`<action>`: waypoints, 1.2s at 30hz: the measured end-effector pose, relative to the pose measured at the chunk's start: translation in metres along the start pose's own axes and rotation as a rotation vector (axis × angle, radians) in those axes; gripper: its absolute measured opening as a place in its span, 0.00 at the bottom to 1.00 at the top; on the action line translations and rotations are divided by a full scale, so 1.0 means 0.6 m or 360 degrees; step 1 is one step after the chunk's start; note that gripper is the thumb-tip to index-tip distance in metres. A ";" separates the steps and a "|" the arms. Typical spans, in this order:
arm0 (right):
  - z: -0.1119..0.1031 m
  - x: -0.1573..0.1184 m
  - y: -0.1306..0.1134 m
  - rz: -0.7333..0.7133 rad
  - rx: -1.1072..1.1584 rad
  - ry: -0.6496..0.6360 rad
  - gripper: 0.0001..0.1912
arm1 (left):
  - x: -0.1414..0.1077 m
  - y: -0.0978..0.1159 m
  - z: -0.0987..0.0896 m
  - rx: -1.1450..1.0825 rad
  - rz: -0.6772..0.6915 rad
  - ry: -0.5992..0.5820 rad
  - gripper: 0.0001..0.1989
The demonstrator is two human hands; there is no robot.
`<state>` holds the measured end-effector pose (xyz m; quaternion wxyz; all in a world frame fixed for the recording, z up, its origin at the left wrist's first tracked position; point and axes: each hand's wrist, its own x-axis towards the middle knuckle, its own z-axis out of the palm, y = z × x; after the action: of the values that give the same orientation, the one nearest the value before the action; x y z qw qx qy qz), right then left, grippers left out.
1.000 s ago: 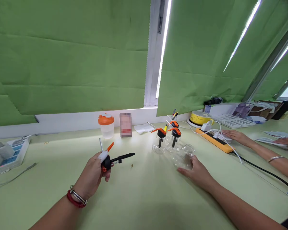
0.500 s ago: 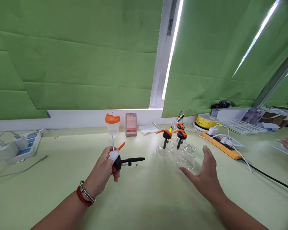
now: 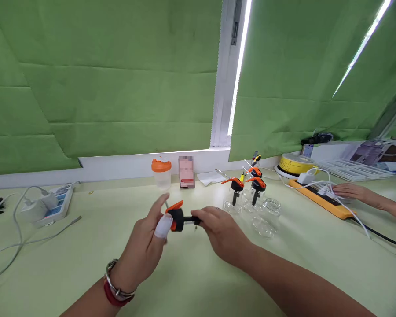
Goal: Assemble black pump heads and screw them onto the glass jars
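Note:
My left hand (image 3: 148,242), its thumb wrapped in white tape, is closed round an orange-and-black sprayer head (image 3: 177,219). The head lies sideways, its orange lever up and its black stem pointing right. Closed on the stem's end are the fingers of my right hand (image 3: 219,229). Right of my hands a clear glass bottle (image 3: 265,220) with an open mouth lies tilted or on its side; which, I cannot tell. Behind it, several similar sprayer heads (image 3: 236,185) with metal spouts sit in glass bottles.
A cup with an orange lid (image 3: 161,169) and a phone (image 3: 186,171) stand at the back. White power strip (image 3: 57,206) at left; orange power strip (image 3: 320,198) at right, with cables. Another person's hand (image 3: 351,191) reaches to it. Farther back is a yellow roll (image 3: 295,164).
My right hand has moved left from beside the glass bottle and closed on the sprayer head's stem. The other person's hand has reached in to the orange power strip. The view has shifted slightly left.

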<state>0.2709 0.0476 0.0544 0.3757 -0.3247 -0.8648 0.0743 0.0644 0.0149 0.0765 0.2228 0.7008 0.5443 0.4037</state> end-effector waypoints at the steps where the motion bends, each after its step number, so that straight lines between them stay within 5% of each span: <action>1: -0.010 0.008 -0.001 0.0176 0.0218 -0.0071 0.14 | 0.001 -0.002 -0.007 0.0218 0.0164 0.0071 0.24; 3: -0.026 0.016 0.002 0.0490 0.0693 -0.0366 0.11 | 0.004 -0.006 -0.011 0.0456 0.0403 0.0112 0.24; 5: -0.030 0.017 0.012 0.0746 0.1131 -0.0668 0.12 | 0.007 -0.011 0.001 0.0410 0.0398 -0.0032 0.24; 8: -0.008 0.008 0.034 0.1064 0.1392 -0.0764 0.10 | 0.013 -0.027 0.039 0.0085 -0.0038 -0.0366 0.14; 12: 0.039 -0.010 0.070 0.1266 0.1126 -0.0607 0.11 | 0.024 -0.066 0.080 -0.0340 -0.0658 -0.0595 0.15; 17: 0.078 -0.031 0.105 0.1082 0.0781 -0.0511 0.09 | 0.029 -0.100 0.089 -0.0241 -0.0621 -0.0480 0.13; 22: 0.096 -0.045 0.121 0.0933 0.0706 -0.0433 0.11 | 0.027 -0.095 0.093 -0.0195 -0.0569 -0.0552 0.12; 36: 0.097 -0.028 0.123 0.0844 0.0504 -0.0553 0.20 | 0.023 -0.098 0.112 0.0540 -0.0304 -0.0511 0.15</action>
<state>0.2763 0.1013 -0.0244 0.2365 -0.4580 -0.7792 0.3566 0.0856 0.0544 -0.0019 0.2227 0.7287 0.6257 0.1670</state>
